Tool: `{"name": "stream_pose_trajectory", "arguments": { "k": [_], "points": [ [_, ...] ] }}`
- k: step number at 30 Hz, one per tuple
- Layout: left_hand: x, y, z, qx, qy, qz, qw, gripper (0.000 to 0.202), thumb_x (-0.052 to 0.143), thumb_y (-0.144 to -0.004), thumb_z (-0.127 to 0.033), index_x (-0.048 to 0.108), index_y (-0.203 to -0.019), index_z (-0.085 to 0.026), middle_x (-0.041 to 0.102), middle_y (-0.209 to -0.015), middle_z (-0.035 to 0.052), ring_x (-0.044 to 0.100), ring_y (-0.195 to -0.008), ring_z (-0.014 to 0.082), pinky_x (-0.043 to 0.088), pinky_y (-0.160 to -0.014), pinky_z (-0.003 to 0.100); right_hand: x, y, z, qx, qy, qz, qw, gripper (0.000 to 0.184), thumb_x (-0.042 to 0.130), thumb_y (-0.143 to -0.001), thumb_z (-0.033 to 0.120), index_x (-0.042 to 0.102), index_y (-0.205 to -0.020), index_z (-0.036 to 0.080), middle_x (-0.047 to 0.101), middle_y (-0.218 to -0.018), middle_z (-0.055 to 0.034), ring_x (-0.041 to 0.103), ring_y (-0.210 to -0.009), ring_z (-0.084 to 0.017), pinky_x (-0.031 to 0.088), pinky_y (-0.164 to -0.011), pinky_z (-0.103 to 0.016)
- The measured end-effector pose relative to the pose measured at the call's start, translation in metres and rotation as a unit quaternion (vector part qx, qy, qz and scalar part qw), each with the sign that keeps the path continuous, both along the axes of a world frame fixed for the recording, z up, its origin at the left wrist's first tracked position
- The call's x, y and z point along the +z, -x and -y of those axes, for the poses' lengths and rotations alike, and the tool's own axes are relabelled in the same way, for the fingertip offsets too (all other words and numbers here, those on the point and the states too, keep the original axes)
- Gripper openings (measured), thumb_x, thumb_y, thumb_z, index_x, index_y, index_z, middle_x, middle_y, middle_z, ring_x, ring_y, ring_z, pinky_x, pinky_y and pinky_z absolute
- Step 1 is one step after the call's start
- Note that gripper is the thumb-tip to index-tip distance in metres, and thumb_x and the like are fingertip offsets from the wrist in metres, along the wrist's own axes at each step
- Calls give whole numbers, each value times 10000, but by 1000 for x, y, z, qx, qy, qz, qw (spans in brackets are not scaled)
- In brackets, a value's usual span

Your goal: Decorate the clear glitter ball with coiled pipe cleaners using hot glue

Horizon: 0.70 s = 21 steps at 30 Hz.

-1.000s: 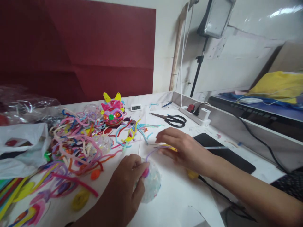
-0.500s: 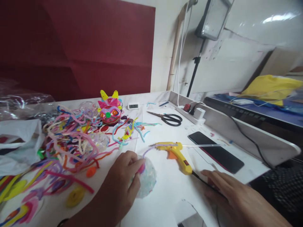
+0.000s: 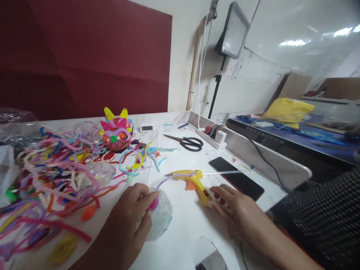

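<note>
My left hand (image 3: 128, 217) is closed round a clear plastic ball (image 3: 161, 217) resting on the white table (image 3: 182, 240). Its fingertips press a pink piece against the ball's top, and a purple pipe cleaner (image 3: 163, 182) rises from there. A yellow glue gun (image 3: 194, 180) lies just beyond the ball, its nozzle pointing left. My right hand (image 3: 234, 212) lies on the table with fingers stretched out, fingertips touching the glue gun's handle end.
A heap of coloured pipe cleaners (image 3: 62, 168) covers the left. A pink and yellow creature figure (image 3: 115, 131) stands behind it. Black scissors (image 3: 187, 142), a small clock (image 3: 146, 128), a power strip (image 3: 215, 135) and a phone (image 3: 236, 179) lie further right.
My right hand left the glue gun, drew back toward me, then came forward to the gun's handle end. The view has swung right. The left hand stays on the ball.
</note>
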State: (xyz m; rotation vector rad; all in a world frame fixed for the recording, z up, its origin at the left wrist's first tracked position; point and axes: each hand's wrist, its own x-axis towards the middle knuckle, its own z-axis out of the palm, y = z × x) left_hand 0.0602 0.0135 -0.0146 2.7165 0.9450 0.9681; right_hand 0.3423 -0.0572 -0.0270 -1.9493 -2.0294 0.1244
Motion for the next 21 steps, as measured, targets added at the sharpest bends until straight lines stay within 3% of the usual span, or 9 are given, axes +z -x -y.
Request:
{"name": "stream_pose_trajectory", "arguments": {
  "k": [2,6,12,15,21],
  "points": [
    [-2,0,1,8,18,6,1000,266,424,-819,-105,634,-959,-192,592,-928,62,609,-854,206,525,-719,291,4,8,-14,-29,42,7,999,349,400,-938,413,651,-996,178,683,-898,-106,665,-722,-233,480,-636,-359],
    [-5,-1,5,23,68,20,997,306,405,-828,-101,635,-1001,-205,569,-972,64,587,-896,213,508,-759,316,6,16,-33,-59,54,-2,997,321,448,-892,444,630,-825,187,698,-783,-96,646,-666,-231,400,-584,-321],
    [-5,0,8,21,91,23,995,496,401,-826,-68,554,-1267,-235,562,-1053,60,568,-972,220,498,-845,348,-1,16,-40,-83,70,-6,994,226,440,-857,391,512,-720,227,679,-722,-95,617,-628,-234,325,-561,-311],
    [-8,1,8,22,98,29,995,530,396,-824,-58,509,-1304,-253,560,-1095,56,553,-1023,225,483,-900,373,-1,12,-40,-87,71,-2,994,223,403,-848,405,459,-701,247,658,-692,-84,595,-611,-235,316,-562,-319],
    [-15,3,10,36,94,43,994,507,411,-849,-73,426,-1316,-267,535,-1199,60,515,-1135,237,438,-982,404,15,-2,-26,-144,-10,-64,987,267,406,-756,500,516,-698,264,651,-643,-50,582,-542,-231,383,-556,-352]
  ]
}}
